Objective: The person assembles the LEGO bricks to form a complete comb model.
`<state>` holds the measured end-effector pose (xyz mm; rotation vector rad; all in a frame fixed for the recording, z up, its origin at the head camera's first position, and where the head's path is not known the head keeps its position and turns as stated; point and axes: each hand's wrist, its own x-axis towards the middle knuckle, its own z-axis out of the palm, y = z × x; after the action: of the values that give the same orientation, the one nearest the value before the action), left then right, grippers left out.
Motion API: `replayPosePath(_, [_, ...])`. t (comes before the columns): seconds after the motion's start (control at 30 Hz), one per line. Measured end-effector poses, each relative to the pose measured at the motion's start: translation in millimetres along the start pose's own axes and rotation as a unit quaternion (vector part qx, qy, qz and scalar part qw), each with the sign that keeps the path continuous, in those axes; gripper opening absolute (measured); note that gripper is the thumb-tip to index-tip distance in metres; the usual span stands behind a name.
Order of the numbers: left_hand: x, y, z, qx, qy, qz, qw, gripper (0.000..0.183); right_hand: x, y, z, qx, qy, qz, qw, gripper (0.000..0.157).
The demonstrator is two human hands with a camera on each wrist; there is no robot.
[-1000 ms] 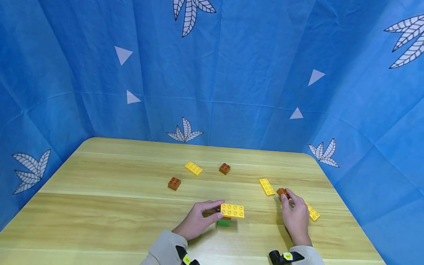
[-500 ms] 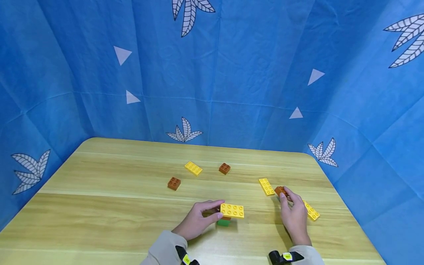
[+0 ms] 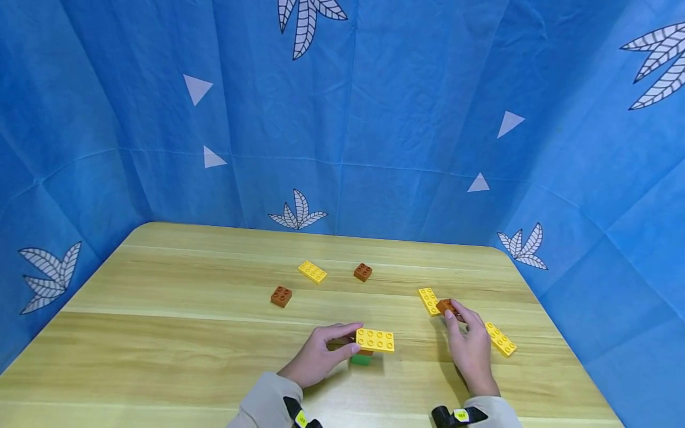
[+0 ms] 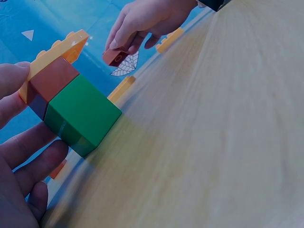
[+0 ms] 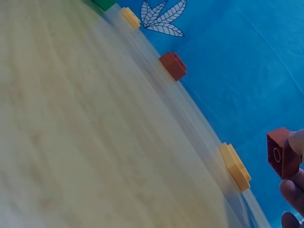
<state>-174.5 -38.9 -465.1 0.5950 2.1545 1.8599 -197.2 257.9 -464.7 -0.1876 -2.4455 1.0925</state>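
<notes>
My left hand holds a small stack of toy building bricks by its left side, thumb and finger at the end of the yellow eight-stud brick on top. Beneath that yellow piece is a brown brick, and a green block stands at the base on the table. My right hand pinches another brown brick between thumb and fingers. In the right wrist view this brick is off the table, its hollow underside showing. It overlaps the end of a flat yellow brick in the head view.
Another yellow brick lies right of my right hand. Farther back are a third loose yellow brick and two brown bricks, one central and one to the left. A blue patterned cloth hangs behind the wooden table.
My right hand has moved left with the brown brick, from beside the right yellow brick toward the other one. The left hand and stack have stayed in place.
</notes>
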Motion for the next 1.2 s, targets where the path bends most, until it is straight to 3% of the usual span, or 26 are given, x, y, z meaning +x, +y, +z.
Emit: replayPosePath(1.2, [0.8, -1.0, -0.1, 0.005, 0.001, -0.010, 0.9999, 0.047, -7, -25, 14.0, 0.025, -0.032, -0.102, 0.994, 0.029])
